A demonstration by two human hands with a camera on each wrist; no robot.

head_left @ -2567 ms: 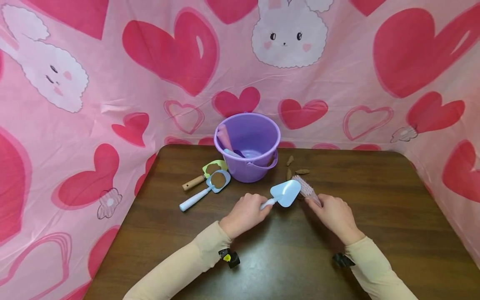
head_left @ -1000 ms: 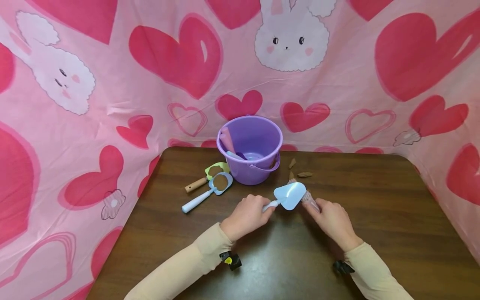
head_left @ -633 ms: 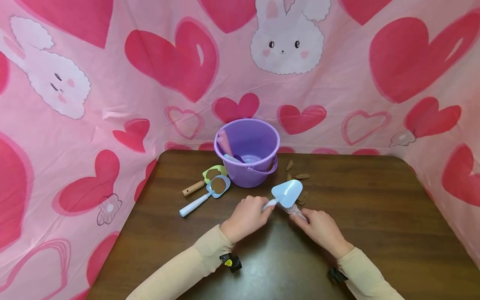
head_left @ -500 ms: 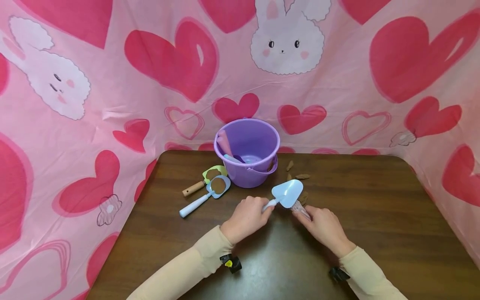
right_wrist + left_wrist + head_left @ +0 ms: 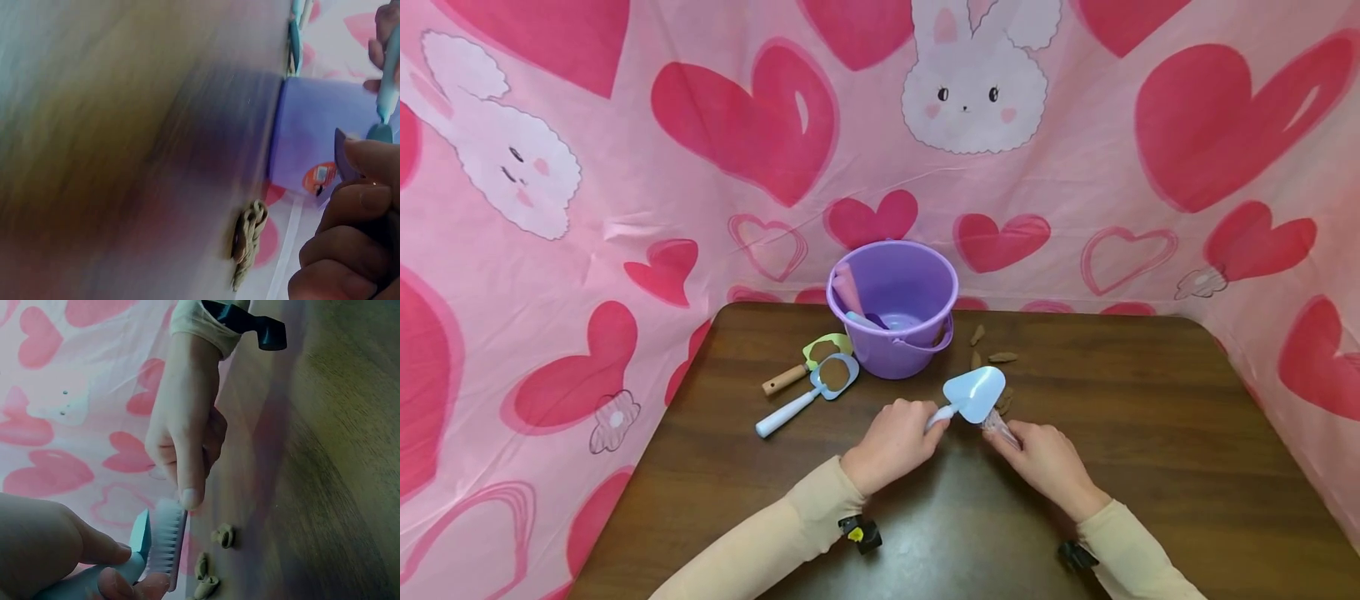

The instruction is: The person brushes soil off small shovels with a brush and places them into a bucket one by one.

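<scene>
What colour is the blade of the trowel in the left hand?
Light blue; the trowel blade shows best in the head view.

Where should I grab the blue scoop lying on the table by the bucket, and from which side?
I'd take the blue scoop by the middle of its white handle, from above and the near left. The handle points that way, away from the bucket, while the other end lies close to the bucket and the green scoop. The left hand is nearer, but holds a trowel.
</scene>
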